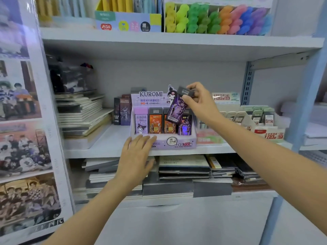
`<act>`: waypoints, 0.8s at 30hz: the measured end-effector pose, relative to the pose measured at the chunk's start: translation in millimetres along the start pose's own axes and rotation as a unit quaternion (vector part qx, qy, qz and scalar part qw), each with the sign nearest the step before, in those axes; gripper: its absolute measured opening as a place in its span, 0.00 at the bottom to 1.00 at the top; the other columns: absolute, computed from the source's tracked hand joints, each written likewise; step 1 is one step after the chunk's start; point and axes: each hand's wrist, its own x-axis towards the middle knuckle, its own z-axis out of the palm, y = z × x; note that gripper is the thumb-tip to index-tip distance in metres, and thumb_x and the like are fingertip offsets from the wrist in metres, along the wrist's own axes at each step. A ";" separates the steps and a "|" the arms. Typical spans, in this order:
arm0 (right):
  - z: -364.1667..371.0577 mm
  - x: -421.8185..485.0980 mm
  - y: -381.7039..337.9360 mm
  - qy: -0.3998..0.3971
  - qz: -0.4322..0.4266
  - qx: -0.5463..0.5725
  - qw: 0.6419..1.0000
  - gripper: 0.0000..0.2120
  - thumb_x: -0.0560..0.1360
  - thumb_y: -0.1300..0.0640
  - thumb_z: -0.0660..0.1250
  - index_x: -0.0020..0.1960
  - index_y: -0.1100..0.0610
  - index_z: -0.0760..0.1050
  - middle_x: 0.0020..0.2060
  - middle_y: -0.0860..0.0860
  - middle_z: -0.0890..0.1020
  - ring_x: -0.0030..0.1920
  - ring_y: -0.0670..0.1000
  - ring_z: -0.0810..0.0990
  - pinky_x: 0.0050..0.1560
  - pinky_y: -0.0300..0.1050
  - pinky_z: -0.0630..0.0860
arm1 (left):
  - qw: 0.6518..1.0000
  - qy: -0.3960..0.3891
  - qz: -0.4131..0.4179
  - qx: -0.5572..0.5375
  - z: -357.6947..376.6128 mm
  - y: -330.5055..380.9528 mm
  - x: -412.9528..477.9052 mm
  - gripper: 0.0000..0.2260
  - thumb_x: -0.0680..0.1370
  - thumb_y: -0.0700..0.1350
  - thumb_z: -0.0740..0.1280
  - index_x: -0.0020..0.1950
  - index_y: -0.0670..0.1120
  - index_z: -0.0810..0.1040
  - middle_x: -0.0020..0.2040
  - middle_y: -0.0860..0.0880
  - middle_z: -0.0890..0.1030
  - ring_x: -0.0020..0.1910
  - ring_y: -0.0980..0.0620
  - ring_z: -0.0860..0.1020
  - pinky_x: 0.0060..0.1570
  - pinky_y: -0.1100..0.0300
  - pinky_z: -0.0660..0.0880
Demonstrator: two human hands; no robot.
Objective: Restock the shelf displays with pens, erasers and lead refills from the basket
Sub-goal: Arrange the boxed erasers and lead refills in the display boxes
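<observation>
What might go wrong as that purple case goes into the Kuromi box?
The purple case, pinched at its top by the right hand, hangs tilted; it might slip or knock the upright cases below. The box sits near the shelf edge, steadied only by the left hand; a hard push might shift it.

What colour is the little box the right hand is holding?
The box in the right hand is dark purple with a black top; head view.

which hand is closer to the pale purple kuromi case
Left. The left hand touches the display box just below the pale purple case; the right hand holds a dark case farther right.
</observation>
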 end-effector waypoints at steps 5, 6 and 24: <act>21.7 -8.8 23.4 -0.063 -0.014 -0.057 0.996 0.08 0.79 0.63 0.64 0.56 0.57 0.70 0.48 0.51 0.82 0.45 0.51 0.83 0.45 0.47 0.81 | 0.999 0.037 0.004 -0.007 3.4 0.8 4.9 0.25 0.74 0.46 0.69 0.71 0.48 0.70 0.64 0.49 0.75 0.65 0.46 0.71 0.75 0.47 0.55; 24.0 -10.3 27.8 -0.074 -0.025 -0.070 0.995 0.08 0.79 0.63 0.64 0.56 0.56 0.70 0.47 0.49 0.81 0.43 0.47 0.82 0.41 0.40 0.79 | 0.999 0.041 0.005 -0.006 4.6 1.1 4.2 0.25 0.74 0.45 0.69 0.71 0.48 0.71 0.64 0.49 0.75 0.64 0.46 0.72 0.75 0.47 0.56; 38.1 -6.3 50.5 -0.033 -0.162 -0.334 0.928 0.15 0.77 0.57 0.68 0.62 0.57 0.75 0.58 0.53 0.76 0.61 0.54 0.72 0.64 0.49 0.64 | 0.999 0.045 0.010 -0.002 4.7 3.9 2.5 0.25 0.74 0.45 0.69 0.71 0.48 0.70 0.64 0.48 0.75 0.64 0.46 0.71 0.75 0.47 0.55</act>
